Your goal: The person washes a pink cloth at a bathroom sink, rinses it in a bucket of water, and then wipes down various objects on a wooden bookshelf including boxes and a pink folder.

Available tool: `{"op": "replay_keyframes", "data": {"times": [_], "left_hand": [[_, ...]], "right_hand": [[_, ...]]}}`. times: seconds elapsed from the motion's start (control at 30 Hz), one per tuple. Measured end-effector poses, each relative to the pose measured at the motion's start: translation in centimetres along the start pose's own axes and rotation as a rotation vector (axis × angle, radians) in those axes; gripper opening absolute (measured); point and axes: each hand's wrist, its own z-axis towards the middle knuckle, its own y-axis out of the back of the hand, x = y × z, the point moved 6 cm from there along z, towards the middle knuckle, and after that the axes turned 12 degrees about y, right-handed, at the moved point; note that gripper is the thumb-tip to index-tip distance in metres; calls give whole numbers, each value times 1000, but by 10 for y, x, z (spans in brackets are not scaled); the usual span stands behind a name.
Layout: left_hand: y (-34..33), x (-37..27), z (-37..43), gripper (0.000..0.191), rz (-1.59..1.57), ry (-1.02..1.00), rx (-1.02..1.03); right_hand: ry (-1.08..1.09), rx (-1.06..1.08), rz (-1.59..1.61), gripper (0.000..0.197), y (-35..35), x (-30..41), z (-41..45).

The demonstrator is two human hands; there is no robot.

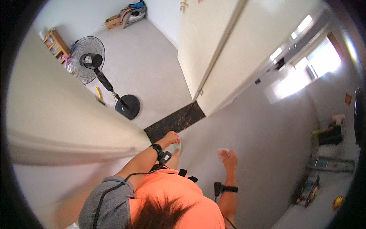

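My left hand (pixel 172 138) is low in front of me near the dark doorway threshold (pixel 175 120), its fingers curled; whether it holds anything does not show. My right hand (pixel 231 159) is out to the right above the grey floor, closed on a small crumpled item (pixel 223 154), whitish and red, blurred and perhaps a wrapper. Both wrists wear black straps with small devices. Under my left hand, part of a light green slipper (pixel 177 146) shows on a foot.
Beyond the threshold stand a black pedestal fan (pixel 127 106), a small wooden bookshelf (pixel 58 45) and a cardboard box (pixel 113 22) beside piled cloth items. A cream door (pixel 204 34) stands open at the doorway. Shelving or a rack (pixel 310 190) is at the far right.
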Motion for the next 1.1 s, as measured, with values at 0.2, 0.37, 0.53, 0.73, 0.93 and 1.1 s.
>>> {"op": "replay_keyframes", "data": {"times": [0.2, 0.37, 0.53, 0.73, 0.93, 1.1], "left_hand": [[-46, -206, 30, 36, 221, -422, 357], [-4, -330, 25, 46, 73, -407, 492], [133, -411, 39, 40, -166, -442, 142], [296, -473, 25, 31, -475, -635, -231], [431, -503, 33, 30, -893, -604, -528], [546, -557, 86, 27, -944, -625, -457]], "right_hand": [[-54, 192, 152, 46, -51, 24, 168], [-137, 391, 1004, 38, -106, 91, 326], [212, 595, 1144, 38, -153, 187, 495], [420, 791, 946, 35, -240, 329, 637], [477, 931, 1002, 32, -342, 430, 744], [593, 708, 773, 29, -437, 485, 833]]}}
